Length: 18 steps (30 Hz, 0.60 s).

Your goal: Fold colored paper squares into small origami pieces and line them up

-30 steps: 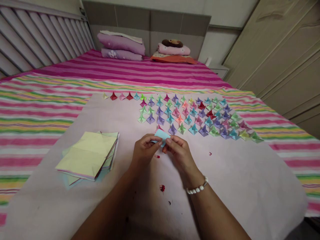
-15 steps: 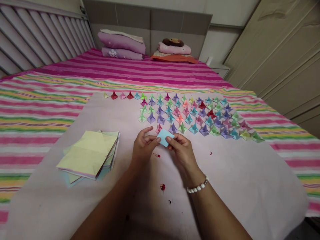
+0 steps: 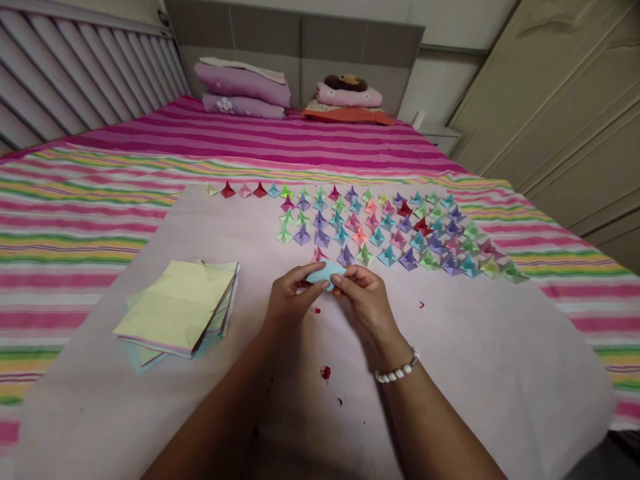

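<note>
A small light-blue folded paper (image 3: 326,273) is held up between my two hands, just above the white sheet. My left hand (image 3: 293,293) pinches its left side between thumb and fingers. On its right side the thumb and fingers of my right hand (image 3: 367,297) grip it, and a white bead bracelet circles that wrist. Right behind the paper stands a pink folded paper piece (image 3: 320,255), partly covered. Rows of small folded paper pieces (image 3: 387,256) in several colours stretch behind my hands, mostly to the right.
A stack of square paper (image 3: 175,307), pale yellow on top, lies at the left on the white sheet (image 3: 475,373). Striped bedding (image 3: 75,233) surrounds the sheet. Folded quilts (image 3: 245,87) and a pillow pile (image 3: 349,100) sit by the headboard. A slatted rail (image 3: 95,73) runs along the left.
My left fingers have come down and closed on the light-blue paper, which was a flat diamond-like square facing me. It now looks narrower, tilted or bent between both hands.
</note>
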{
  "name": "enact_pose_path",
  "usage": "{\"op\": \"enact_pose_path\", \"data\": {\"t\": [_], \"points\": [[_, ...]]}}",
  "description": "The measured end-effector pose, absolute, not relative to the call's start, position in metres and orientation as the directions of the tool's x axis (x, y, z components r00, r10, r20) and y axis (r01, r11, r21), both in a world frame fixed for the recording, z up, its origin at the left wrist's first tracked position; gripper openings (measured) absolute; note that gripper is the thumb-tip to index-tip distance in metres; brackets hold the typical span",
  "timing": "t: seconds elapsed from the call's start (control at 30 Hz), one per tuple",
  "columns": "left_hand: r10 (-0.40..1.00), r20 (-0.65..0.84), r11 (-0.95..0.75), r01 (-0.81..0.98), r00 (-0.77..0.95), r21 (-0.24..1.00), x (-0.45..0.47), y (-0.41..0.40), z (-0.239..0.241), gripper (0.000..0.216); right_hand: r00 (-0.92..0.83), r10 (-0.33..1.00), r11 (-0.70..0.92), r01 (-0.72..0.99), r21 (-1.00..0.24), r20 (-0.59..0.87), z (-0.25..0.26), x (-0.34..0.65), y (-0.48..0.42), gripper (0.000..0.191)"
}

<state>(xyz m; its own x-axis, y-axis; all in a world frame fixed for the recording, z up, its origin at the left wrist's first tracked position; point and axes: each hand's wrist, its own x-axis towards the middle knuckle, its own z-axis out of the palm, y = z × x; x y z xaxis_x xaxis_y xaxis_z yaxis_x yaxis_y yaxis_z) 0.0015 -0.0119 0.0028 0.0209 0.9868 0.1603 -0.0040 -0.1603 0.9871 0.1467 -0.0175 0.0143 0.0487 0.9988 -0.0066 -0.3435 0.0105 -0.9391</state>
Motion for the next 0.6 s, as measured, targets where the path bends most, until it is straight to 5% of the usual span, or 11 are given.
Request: {"op": "enact_pose_path", "data": {"t": [0.33,0.6], "points": [[0.952,0.304,-0.302,0.097,-0.008,0.948,0.001,-0.0097,0.0043,0.011,0.094,0.994,0.073,-0.284,-0.956,0.048,0.0123,0.1446,-0.0165,0.028],[0.999,0.04,-0.039,-0.044,0.024,0.998,0.0025,-0.0152,0.0093,0.022,0.057,0.985,0.168,-0.194,-0.966,0.16,0.0147,0.1435,-0.0191,0.012]]}}
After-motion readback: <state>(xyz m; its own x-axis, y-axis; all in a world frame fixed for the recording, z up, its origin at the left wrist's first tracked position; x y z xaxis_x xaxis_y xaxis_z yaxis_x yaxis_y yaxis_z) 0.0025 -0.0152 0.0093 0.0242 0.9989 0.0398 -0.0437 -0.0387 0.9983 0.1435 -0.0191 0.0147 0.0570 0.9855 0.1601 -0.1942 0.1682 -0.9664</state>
